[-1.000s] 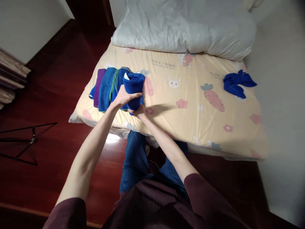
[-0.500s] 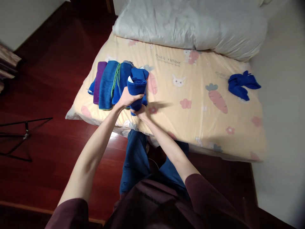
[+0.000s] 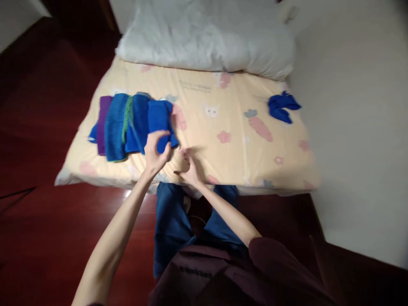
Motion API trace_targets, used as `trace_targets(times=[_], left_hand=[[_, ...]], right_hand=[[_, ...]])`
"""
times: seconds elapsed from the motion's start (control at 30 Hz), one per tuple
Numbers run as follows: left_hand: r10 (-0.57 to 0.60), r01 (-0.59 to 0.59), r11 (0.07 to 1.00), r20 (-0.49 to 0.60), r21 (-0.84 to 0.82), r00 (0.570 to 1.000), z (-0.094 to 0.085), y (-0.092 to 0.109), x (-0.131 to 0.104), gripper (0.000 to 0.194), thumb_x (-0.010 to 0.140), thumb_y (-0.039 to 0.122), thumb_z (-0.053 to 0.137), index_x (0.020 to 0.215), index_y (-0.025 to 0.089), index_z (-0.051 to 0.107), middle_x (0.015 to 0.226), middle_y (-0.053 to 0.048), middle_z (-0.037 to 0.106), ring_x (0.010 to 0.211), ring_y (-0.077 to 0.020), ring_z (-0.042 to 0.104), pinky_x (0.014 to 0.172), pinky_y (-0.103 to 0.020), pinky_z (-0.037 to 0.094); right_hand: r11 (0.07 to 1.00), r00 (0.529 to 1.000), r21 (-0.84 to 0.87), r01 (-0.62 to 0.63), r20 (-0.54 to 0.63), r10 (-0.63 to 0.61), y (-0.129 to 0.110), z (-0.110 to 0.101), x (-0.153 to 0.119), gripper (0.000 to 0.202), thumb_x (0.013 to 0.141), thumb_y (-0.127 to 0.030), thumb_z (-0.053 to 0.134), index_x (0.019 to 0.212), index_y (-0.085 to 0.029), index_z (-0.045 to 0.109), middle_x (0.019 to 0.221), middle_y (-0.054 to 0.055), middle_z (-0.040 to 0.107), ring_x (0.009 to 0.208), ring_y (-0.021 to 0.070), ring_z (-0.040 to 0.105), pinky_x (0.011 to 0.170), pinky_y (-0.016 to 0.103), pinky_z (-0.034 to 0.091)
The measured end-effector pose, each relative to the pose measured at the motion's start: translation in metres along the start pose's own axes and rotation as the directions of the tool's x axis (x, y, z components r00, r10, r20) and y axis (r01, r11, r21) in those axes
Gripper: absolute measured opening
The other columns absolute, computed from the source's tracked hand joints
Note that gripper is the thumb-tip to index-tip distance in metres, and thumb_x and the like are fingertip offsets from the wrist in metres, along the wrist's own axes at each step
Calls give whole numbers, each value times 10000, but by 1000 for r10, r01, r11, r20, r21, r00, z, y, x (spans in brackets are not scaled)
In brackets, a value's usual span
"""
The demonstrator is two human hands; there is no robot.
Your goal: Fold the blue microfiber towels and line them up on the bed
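My left hand (image 3: pixel 155 152) hovers at the near edge of a folded blue towel (image 3: pixel 158 115), its fingers curved and thumb apart, holding nothing. My right hand (image 3: pixel 190 171) is just right of it, low over the sheet, fingers spread and empty. The blue towel is at the right end of a row of folded cloths. In that row lie a purple towel (image 3: pixel 102 123) and a teal-blue towel (image 3: pixel 114 127) with green trim (image 3: pixel 128 117). Farther right rests a crumpled blue cloth (image 3: pixel 282 106).
A bed with a yellow rabbit-and-carrot sheet (image 3: pixel 236 157) lies before me. A pale grey rolled quilt (image 3: pixel 204 42) covers its far end. A white wall (image 3: pixel 357 127) stands to the right. Dark red wooden floor (image 3: pixel 57 238) shows at left.
The rolled blue towel has left both hands, which have opened and come apart. A blue towel now lies flat at the row's right end. My view has shifted right.
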State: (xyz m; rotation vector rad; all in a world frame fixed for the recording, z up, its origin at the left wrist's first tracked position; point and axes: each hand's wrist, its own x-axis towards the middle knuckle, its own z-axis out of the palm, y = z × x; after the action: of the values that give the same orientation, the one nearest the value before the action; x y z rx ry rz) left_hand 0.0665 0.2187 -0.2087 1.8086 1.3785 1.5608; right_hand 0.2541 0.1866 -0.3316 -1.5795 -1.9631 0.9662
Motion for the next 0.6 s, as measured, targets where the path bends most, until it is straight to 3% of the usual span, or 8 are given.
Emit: trace_targets(times=[0.07, 0.17, 0.23, 0.3, 0.37, 0.43, 0.5, 0.6], left_hand=[[6, -8, 1000, 310, 5, 951, 44, 5, -20, 200, 987, 339, 585, 1081, 250, 738, 1105, -78, 768, 1130, -281, 684, 1073, -450, 514], [33, -79, 996, 693, 35, 720, 125, 15, -45, 225, 960, 252, 519, 1014, 216, 734, 1054, -104, 775, 1066, -294, 687, 1005, -447, 536], [33, -155, 986, 817, 69, 575, 180, 24, -56, 229, 961, 216, 514, 1023, 198, 734, 1092, -126, 777, 1097, -297, 681, 1019, -444, 529], [27, -216, 972, 865, 95, 501, 232, 32, -61, 256, 982, 204, 509, 1099, 186, 736, 1178, -146, 770, 1165, -301, 671, 1047, -446, 514], [14, -241, 964, 879, 115, 477, 275, 35, -65, 314, 997, 188, 492, 1210, 183, 723, 1254, -153, 753, 1193, -296, 669, 1051, -445, 511], [-12, -235, 961, 874, 144, 485, 307, 31, -70, 338, 996, 186, 495, 1251, 191, 717, 1256, -144, 749, 1181, -287, 674, 1044, -445, 515], [-28, -221, 960, 842, 172, 538, 328, 21, -78, 314, 992, 216, 516, 1223, 201, 728, 1229, -135, 754, 1174, -289, 673, 1042, -454, 517], [20, -244, 953, 766, 179, 642, 342, 4, -92, 292, 991, 265, 521, 1173, 226, 747, 1235, -139, 755, 1219, -315, 662, 1062, -495, 511]], right_hand=[[994, 994, 50, -93, -45, 95, 30, -14, -24, 770, 866, -534, 739, 1586, -426, 488, 1549, 32, 637, 1454, 329, 604, 1166, 503, 576], [966, 973, 224, -130, -158, 167, 82, -50, -64, 530, 848, -501, 690, 1370, -416, 664, 1415, 26, 724, 1309, 331, 710, 1093, 520, 625], [930, 925, 318, -183, -265, 272, 118, -86, -87, 450, 852, -485, 644, 1286, -376, 697, 1314, 63, 767, 1202, 339, 760, 1048, 558, 643], [898, 840, 372, -235, -387, 380, 153, -130, -106, 397, 862, -463, 612, 1225, -333, 706, 1260, 105, 783, 1161, 339, 773, 1041, 567, 644], [882, 744, 386, -270, -497, 446, 188, -179, -118, 356, 861, -417, 602, 1180, -298, 706, 1277, 139, 778, 1193, 339, 762, 1060, 559, 634], [874, 676, 377, -307, -560, 479, 221, -227, -122, 347, 857, -368, 600, 1177, -283, 704, 1318, 154, 763, 1231, 340, 746, 1064, 555, 629], [875, 641, 351, -333, -597, 483, 253, -271, -117, 351, 859, -340, 599, 1186, -276, 709, 1351, 162, 747, 1247, 337, 734, 1054, 537, 632], [901, 655, 264, -345, -620, 432, 293, -325, -87, 373, 881, -330, 588, 1221, -249, 718, 1393, 173, 714, 1217, 309, 738, 1023, 476, 640]])
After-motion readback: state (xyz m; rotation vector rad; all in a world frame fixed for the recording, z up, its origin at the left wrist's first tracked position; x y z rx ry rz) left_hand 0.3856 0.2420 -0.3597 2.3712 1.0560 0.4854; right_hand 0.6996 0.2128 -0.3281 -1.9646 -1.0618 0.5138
